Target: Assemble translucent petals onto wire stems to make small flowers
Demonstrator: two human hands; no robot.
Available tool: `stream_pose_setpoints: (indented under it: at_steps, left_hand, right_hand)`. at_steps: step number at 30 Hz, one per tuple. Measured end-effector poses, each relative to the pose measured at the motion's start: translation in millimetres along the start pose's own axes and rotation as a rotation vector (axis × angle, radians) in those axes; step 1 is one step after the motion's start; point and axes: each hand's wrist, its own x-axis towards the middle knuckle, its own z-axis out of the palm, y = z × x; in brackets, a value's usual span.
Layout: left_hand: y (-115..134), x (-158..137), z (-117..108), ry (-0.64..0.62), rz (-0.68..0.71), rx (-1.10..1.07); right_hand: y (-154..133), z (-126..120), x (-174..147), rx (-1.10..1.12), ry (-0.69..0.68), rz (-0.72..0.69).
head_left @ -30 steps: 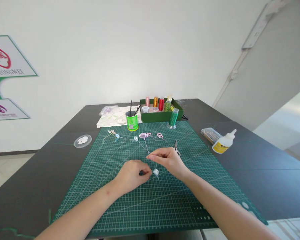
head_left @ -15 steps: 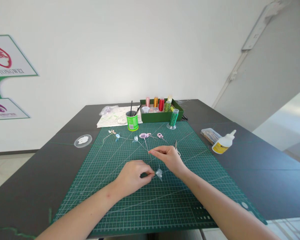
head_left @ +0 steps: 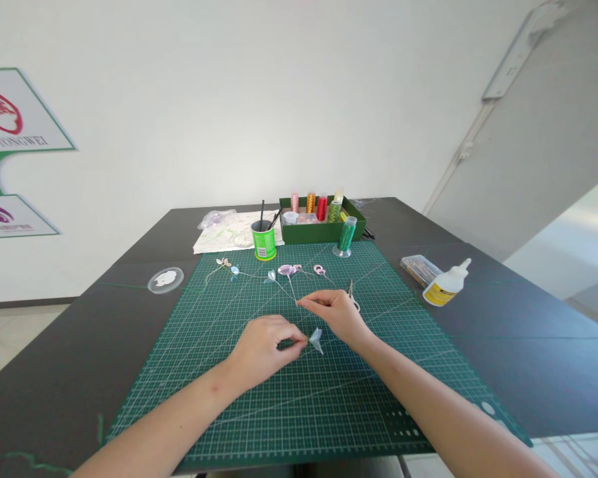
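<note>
My left hand (head_left: 269,345) is closed in a pinch on the short stem of a pale blue flower (head_left: 315,340), its thin petals pointing right, just above the green cutting mat (head_left: 219,425). Ahead and to the right, my right hand (head_left: 333,311) pinches at the near end of a thin wire stem. That stem leads to a purple flower (head_left: 286,270). A second stem, from a small light blue flower (head_left: 272,276), reaches the same fingertips; whether it is gripped too is unclear. Scissors (head_left: 351,297) lie partly hidden behind my right hand.
Small wired petals (head_left: 224,263) and a pink looped piece (head_left: 319,270) lie along the mat's far part. Behind stand a green can (head_left: 264,244) with brushes, a green thread spool (head_left: 347,236) and a box (head_left: 319,234) of spools. A glue bottle (head_left: 446,285) stands right; a lid (head_left: 165,280) lies left.
My left hand has risen slightly with the pale blue flower, whose petals have turned a little. My right hand stays almost in place, its fingertips still pinched.
</note>
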Motion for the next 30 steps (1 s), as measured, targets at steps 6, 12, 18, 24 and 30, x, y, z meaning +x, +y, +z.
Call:
stream_pose_setpoints:
  at_steps: [6,12,18,24,30]
  left_hand:
    - [2.6,-0.8,-2.1,0.03,-0.025,-0.014]
    - [5.6,-0.4,-5.7,0.035,-0.073,-0.046]
    - [3.2,-1.2,-6.7,0.055,-0.131,-0.058]
    - [2.8,-0.7,-6.9,0.137,-0.203,-0.107]
    - [-1.5,-0.9,-7.4,0.2,-0.271,-0.198]
  right_hand:
    - [0.1,0.1,0.3,-0.021,-0.007,0.007]
    - [1.4,-0.4,0.5,-0.033,-0.019,0.01]
    - [3.7,-0.7,1.7,-0.05,-0.031,0.025]
    - [8.8,0.3,2.4,-0.04,-0.07,0.035]
    - [6.2,0.1,-0.1,-0.106,-0.132,0.008]
